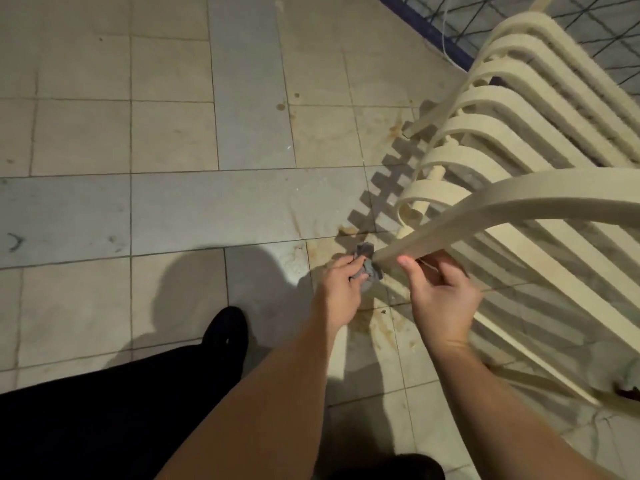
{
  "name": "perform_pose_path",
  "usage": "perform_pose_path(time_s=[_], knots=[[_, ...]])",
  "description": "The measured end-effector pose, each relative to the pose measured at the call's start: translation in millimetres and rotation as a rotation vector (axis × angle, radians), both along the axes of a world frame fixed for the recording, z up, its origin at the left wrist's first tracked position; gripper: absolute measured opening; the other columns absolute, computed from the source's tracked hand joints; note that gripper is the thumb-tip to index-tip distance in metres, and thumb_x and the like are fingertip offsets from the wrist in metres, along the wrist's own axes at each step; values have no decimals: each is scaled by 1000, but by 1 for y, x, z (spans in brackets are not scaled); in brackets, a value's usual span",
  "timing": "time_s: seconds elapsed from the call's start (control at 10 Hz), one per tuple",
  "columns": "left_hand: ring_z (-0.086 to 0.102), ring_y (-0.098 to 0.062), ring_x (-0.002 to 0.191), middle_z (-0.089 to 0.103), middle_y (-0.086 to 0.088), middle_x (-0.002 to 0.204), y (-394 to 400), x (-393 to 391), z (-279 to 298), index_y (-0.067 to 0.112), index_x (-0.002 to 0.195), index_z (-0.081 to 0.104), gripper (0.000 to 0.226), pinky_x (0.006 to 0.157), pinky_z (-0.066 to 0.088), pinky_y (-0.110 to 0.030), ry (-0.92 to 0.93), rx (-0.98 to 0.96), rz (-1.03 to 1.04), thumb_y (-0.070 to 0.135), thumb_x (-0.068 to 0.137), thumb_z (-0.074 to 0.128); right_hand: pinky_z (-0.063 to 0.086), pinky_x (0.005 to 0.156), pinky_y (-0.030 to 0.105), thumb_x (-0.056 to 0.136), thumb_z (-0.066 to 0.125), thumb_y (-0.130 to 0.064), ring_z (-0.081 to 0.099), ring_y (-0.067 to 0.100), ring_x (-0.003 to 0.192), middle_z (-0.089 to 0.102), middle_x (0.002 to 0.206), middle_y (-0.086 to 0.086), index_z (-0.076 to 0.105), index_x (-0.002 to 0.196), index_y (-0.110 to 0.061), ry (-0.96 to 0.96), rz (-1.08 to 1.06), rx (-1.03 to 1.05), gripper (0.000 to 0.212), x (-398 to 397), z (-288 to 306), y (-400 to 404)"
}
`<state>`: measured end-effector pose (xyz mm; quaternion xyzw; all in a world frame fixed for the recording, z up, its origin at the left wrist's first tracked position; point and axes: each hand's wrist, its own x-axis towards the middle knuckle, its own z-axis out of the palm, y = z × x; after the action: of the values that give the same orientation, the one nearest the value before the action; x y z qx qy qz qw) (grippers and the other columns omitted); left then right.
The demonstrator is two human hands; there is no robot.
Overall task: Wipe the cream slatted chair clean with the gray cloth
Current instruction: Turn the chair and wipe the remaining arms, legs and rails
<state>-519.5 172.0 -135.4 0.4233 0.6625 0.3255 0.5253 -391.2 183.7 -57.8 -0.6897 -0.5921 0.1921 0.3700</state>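
Cream slatted chair [519, 140] tipped over on stained floor tiles [173, 133], curved leg end at hands | left hand [341, 284] bunches gray cloth [369, 268] against leg tip | right hand [443, 292] curled beside leg, grip unclear | no legible writing

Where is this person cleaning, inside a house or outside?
Probably outside, on a balcony or terrace. The stained tiled floor, the dark netted railing along the edge and the cream slatted chair, which looks like patio furniture, all point that way.

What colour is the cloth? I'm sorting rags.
Gray; the cloth shows in the head view, bunched in the left hand.
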Motion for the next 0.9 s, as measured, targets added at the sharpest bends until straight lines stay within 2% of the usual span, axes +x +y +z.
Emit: perform_pose_path(time_s=[0.1,0.2,0.3,0.4,0.5,0.6,0.7,0.8,0.9], knots=[[48,-29,135,45,-21,152,12,-12,-29,-6,143,48,41,71,29,11,-167,-177,-77,-1,103,45,42,66,3,75,75,-45,60,-12,64,62,68,-25,74,79,-29,11,30,-33,17,1,-5,2],[59,-25,98,43,-26,151,18,-37,-49,-11,144,44,43,66,46,-6,-185,-459,44,0,102,45,47,77,6,74,74,-49,64,-10,74,66,78,-27,65,85,-48,27,74,-58,14,5,-6,5],[62,-32,105,64,-17,126,1,-53,-92,-3,128,59,31,87,48,-32,-28,-466,80,8,101,47,49,79,12,74,71,-58,65,-7,75,66,79,-26,66,86,-49,22,83,-59,16,6,-9,6],[60,-23,90,64,-6,100,3,-58,-96,4,119,64,25,72,46,-27,77,-439,170,10,101,48,52,84,22,77,71,-61,68,-1,80,69,83,-22,69,90,-45,8,85,-31,21,6,-16,6],[52,-20,97,53,-8,97,26,-47,-96,-4,109,60,21,81,39,-22,19,-394,82,11,102,46,54,83,24,77,74,-54,68,-1,81,71,85,-18,71,92,-37,8,80,-24,23,9,-20,6],[48,-17,86,46,3,79,51,-18,-106,15,78,34,17,82,43,-14,-1,-296,-101,14,91,43,54,81,26,79,75,-49,69,4,81,73,84,-12,73,92,-29,-8,95,-11,25,13,-22,7],[44,-19,88,47,0,88,65,-6,-114,25,80,42,28,77,38,-25,46,-411,-2,7,101,40,52,81,22,80,75,-47,69,3,83,70,86,-19,70,90,-36,-30,123,12,16,14,-22,8],[45,-22,87,52,-9,87,64,-3,-122,4,104,58,30,68,36,-31,-60,-406,7,11,105,29,50,82,17,79,75,-48,68,-1,83,69,86,-22,66,87,-45,11,123,-7,13,14,-21,9],[54,-23,83,64,-13,94,55,2,-108,9,113,65,36,67,41,-28,-104,-408,81,21,108,32,50,82,19,76,78,-49,69,-1,82,71,83,-24,67,83,-48,58,86,-48,13,12,-20,8]])
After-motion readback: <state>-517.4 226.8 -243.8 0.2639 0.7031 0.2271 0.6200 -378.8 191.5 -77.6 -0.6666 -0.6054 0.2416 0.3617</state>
